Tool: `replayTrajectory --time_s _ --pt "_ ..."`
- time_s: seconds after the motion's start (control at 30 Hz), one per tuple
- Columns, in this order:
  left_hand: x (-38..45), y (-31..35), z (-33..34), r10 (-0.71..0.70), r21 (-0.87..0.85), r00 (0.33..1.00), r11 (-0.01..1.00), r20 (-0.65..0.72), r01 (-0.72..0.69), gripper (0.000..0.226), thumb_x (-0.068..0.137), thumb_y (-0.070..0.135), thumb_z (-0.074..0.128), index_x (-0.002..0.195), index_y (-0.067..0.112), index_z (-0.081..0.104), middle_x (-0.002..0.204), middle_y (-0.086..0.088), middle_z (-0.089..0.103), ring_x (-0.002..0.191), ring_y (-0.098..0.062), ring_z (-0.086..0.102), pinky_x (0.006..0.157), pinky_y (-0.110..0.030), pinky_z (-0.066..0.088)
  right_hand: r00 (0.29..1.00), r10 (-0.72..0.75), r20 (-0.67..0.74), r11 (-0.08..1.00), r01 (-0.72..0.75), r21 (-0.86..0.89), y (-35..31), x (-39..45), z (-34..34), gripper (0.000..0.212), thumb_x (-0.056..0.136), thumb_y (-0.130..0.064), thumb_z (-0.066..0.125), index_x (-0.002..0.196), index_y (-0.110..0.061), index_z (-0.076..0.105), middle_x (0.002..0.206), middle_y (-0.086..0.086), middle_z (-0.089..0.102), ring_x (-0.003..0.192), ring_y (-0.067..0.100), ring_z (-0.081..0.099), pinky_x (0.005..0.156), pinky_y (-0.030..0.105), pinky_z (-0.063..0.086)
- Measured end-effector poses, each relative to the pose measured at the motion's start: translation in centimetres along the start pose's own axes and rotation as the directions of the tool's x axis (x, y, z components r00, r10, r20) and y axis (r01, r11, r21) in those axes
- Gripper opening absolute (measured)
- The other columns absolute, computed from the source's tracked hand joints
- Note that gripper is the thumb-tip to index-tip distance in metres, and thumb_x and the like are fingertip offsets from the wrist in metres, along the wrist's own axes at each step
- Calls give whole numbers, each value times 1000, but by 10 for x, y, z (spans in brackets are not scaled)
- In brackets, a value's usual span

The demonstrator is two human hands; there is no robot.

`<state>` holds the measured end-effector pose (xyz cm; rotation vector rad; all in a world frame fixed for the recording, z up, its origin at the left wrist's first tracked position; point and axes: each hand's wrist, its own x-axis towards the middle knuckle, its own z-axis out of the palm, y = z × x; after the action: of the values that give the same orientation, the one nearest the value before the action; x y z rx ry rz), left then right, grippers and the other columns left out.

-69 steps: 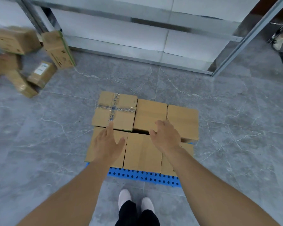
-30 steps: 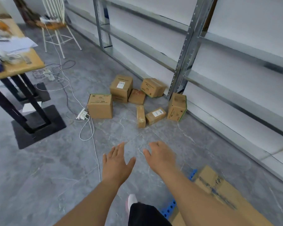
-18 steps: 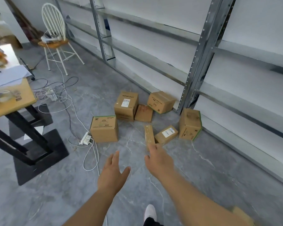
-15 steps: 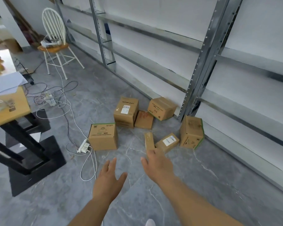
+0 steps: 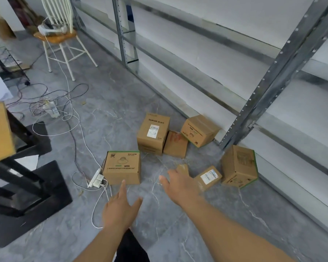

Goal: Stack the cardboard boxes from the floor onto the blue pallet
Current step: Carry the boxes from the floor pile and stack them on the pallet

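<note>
While both arms reach forward over the grey marbled floor [image 5: 106,118], neither holds anything: the left hand [image 5: 119,210] has its fingers spread and relaxed, and the right hand [image 5: 180,186] is likewise wide, palm down. Ahead of them lie the brown cardboard boxes, all on the floor by the foot of the grey metal shelving rack [image 5: 269,76]. Nearest is the green-edged cube-shaped cardboard box [image 5: 122,167], just beyond the left hand's fingertips and slightly to its left, resting flat with a printed face towards the camera. Right beside the right hand is the small flat cardboard box with a white label [image 5: 207,177], its long axis running away and to the right; a narrow box stands partly hidden behind that hand. Farther off are the tall box printed SUPOR [image 5: 152,133] and others. My judgement is that the left hand is better placed for the green-edged box, the right for the small labelled one. A white power strip with trailing cables [image 5: 95,179] lies touching the green-edged box's left side. No blue pallet is in view.
</note>
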<state>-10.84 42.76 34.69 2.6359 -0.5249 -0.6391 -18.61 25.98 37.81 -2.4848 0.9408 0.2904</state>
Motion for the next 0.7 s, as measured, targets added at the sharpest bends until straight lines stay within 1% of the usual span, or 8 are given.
replayTrajectory --time_s 0.13,0.23,0.37,0.43,0.57,0.63,0.7 --pt "77 -13 -27 36 -74 998 997 44 -33 81 90 49 49 150 25 1 142 -8 43 127 -26 42 104 -37 34 997 79 23 997 -79 -5 -32 66 -5 50 92 -54 30 120 -18 51 123 9 52 110 28 51 83 38 41" --pt "130 -36 -52 22 -93 998 996 59 -17 80 89 48 50 150 27 2 142 -6 44 125 -27 44 102 -38 36 989 140 39 989 -139 -46 -62 113 0 49 91 -56 29 115 -19 51 121 7 54 109 26 52 86 40 41" --pt "198 -74 -70 0 -92 999 996 49 5 82 87 50 53 149 28 3 137 -3 49 122 -26 47 99 -37 39 979 191 70 981 -187 -51 -94 178 18 52 91 -54 36 125 -17 50 128 7 52 119 25 47 94 38 39" --pt "229 -92 -65 -34 -93 997 995 68 40 84 85 47 56 149 30 5 132 -6 53 118 -28 50 95 -36 41 975 190 113 980 -182 -81 -102 209 33 53 92 -54 36 127 -16 48 130 8 52 120 26 46 96 38 38" --pt "281 -126 -36 -115 -89 987 988 110 125 82 84 51 56 148 36 6 130 -11 52 118 -31 48 90 -40 41 954 229 193 972 -211 -107 -104 263 74 56 92 -55 35 131 -17 45 132 8 49 120 27 47 94 40 39" --pt "302 -140 -15 -137 -90 981 985 139 150 82 84 52 55 147 38 4 133 -11 50 121 -32 45 91 -42 41 939 253 233 967 -235 -103 -101 289 99 57 92 -54 35 134 -17 43 136 8 46 122 27 46 96 41 39" --pt "322 -151 6 -163 -105 972 978 172 183 83 85 51 55 148 36 3 139 -9 46 125 -33 43 95 -45 40 928 269 257 962 -250 -105 -96 314 125 57 91 -53 38 133 -15 44 135 8 47 121 26 46 95 41 41"
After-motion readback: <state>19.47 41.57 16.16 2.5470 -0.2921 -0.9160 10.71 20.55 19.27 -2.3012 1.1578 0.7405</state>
